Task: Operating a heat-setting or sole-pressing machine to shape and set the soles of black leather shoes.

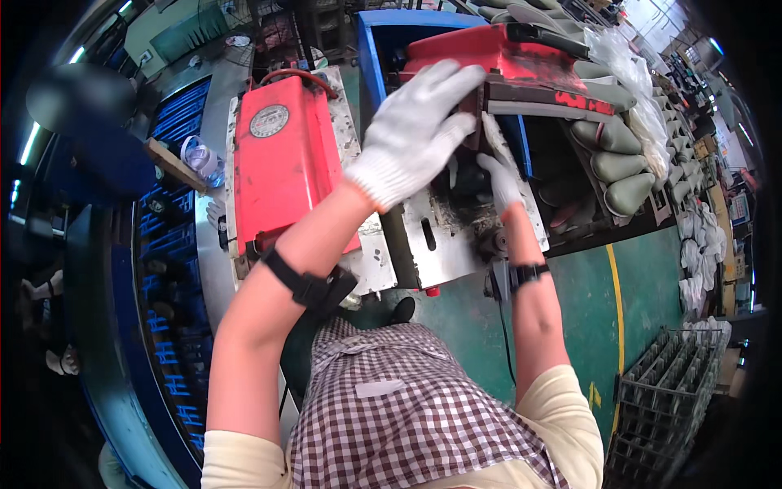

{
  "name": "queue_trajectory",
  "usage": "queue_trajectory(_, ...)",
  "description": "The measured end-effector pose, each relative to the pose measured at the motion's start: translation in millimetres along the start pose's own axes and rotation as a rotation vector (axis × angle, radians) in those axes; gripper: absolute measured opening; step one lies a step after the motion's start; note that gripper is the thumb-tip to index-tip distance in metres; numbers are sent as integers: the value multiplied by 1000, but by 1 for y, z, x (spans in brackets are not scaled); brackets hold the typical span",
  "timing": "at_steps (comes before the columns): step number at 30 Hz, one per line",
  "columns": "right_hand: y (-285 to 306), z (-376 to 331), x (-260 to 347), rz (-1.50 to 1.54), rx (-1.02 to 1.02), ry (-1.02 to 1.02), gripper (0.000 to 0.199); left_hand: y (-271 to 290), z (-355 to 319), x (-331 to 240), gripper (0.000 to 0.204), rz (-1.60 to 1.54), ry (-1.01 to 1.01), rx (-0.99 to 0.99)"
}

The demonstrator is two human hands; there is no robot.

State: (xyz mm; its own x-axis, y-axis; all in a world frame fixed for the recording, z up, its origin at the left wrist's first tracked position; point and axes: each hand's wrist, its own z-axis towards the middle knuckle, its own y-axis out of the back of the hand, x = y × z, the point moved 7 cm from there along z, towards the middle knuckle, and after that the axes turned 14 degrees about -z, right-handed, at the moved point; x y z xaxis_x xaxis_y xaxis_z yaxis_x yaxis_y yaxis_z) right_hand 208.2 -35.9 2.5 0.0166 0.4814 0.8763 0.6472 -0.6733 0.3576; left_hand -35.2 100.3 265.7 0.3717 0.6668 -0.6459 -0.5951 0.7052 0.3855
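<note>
My left hand, in a white knitted glove, is open and stretched out against the edge of a raised red machine cover. The palm faces down and the fingers point to the far right. Lower and to the right, my right hand, also gloved, reaches under that cover into the machine's worn metal bed. Its fingertips are beside a dark object in the shadow. Most of its fingers are hidden, so whether they grip it I cannot tell.
A second machine with a lowered red cover stands to the left. Beyond it runs a conveyor with blue racks. Several grey-green shoe-shaped pieces fill a rack at right. A wire rack stands on the green floor. A person is at far left.
</note>
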Motion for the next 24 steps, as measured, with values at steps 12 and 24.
queue_trajectory(12, -122, -249, -2, 602, 588, 89, 81, 28, -245, 122, 68, -1269, 1044, -637)
queue_trajectory(24, -241, -317, 46, 1263, 1240, -425, 74, 120, -287, 77, 44, -1429, 743, -969)
